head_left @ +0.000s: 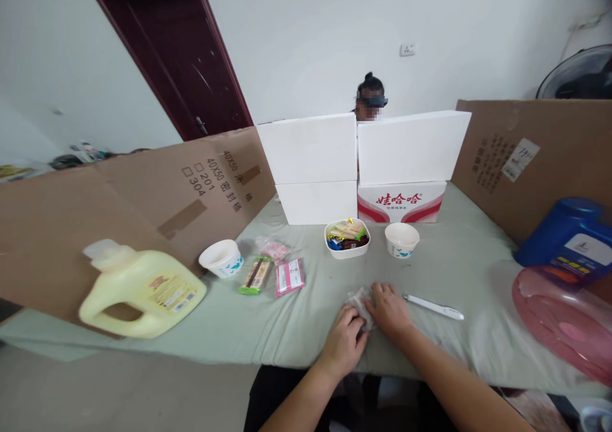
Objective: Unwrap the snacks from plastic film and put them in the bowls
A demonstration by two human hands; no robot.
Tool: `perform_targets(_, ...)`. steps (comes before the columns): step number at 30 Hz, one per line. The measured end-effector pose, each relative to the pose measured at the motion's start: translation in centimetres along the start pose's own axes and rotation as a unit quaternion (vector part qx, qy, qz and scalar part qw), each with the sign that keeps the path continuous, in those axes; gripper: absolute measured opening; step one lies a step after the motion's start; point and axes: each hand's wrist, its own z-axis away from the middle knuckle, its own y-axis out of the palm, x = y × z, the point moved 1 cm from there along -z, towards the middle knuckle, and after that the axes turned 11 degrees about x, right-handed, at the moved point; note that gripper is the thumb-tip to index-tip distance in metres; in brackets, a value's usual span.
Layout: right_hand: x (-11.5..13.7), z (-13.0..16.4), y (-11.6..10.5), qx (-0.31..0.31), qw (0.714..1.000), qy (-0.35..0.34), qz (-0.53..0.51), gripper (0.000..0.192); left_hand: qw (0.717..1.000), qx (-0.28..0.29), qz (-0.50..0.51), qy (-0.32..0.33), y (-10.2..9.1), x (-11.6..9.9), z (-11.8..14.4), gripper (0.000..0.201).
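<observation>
A small crumpled clear plastic bag (360, 304) lies on the table near its front edge. My left hand (343, 339) is closed on its near left side, fingers curled. From the right, my right hand (391, 309) grips the same bag, its thumb on the plastic and its fingers bent over the far side. What may be inside the bag is hard to make out. Just right of my right hand lies a white, slim, pen-like tool (434, 306). Beyond the hands stand a square white bowl (347, 252) of wrapped snacks and a white paper cup (402, 241).
To the left are another paper cup (222, 259), a green snack pack (256, 276), a pink packet (289, 277) and a yellow jug (143, 292). A blue bottle (564, 241) and pink lid-like plastic (568, 324) stand right. White boxes (315, 164) wall the back; a person sits behind.
</observation>
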Motion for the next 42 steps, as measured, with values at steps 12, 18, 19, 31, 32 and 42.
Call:
perform_targets(12, 0.0, -1.3, 0.0, 0.015, 0.998, -0.033, -0.049, 0.013, 0.996, -0.038, -0.075, -0.042, 0.9, 1.2, 0.0, 0.007)
perform_targets(18, 0.4, -1.5, 0.3, 0.031, 0.993, -0.027, -0.115, 0.012, 0.994, -0.070, -0.058, -0.057, 0.8, 1.5, 0.3, 0.009)
perform_targets(19, 0.2, -1.7, 0.0, 0.031, 0.991, -0.023, -0.125, 0.012, 0.992, -0.084, -0.057, -0.069, 0.7, 1.5, 0.4, 0.010)
perform_targets(31, -10.3, -8.3, -17.3, -0.239, 0.965, 0.082, -0.068, 0.043, 0.992, -0.084, -0.070, -0.065, 1.1, 2.0, 0.5, 0.007)
perform_targets(32, -10.5, -8.5, -17.5, -0.243, 0.966, 0.070, -0.052, 0.042, 0.992, -0.083, -0.070, -0.063, 1.1, 2.0, 0.5, 0.007)
perform_targets(42, -9.1, -11.2, -10.0, -0.008, 0.999, 0.021, 0.029, 0.036, 0.994, -0.053, -0.081, -0.051, 0.5, 1.5, 0.3, 0.008)
